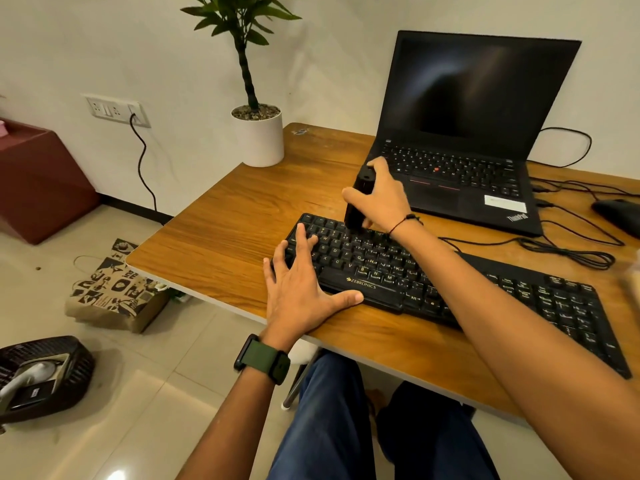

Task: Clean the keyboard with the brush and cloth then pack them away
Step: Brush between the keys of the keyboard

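Note:
A black keyboard (pixel 485 289) lies slanted across the wooden desk (pixel 225 237). My right hand (pixel 384 195) grips a black cylindrical brush (pixel 358 199) held upright, its lower end down on the top-left key rows. My left hand (pixel 298 282) rests flat with spread fingers on the keyboard's left end, thumb along the front edge. No cloth is in view.
An open black laptop (pixel 464 133) stands behind the keyboard, with cables (pixel 568 251) and a black mouse (pixel 620 213) to the right. A potted plant (pixel 258 133) sits at the desk's back-left corner. On the floor lie a paper bag (pixel 114 292) and a dark basket (pixel 41 375).

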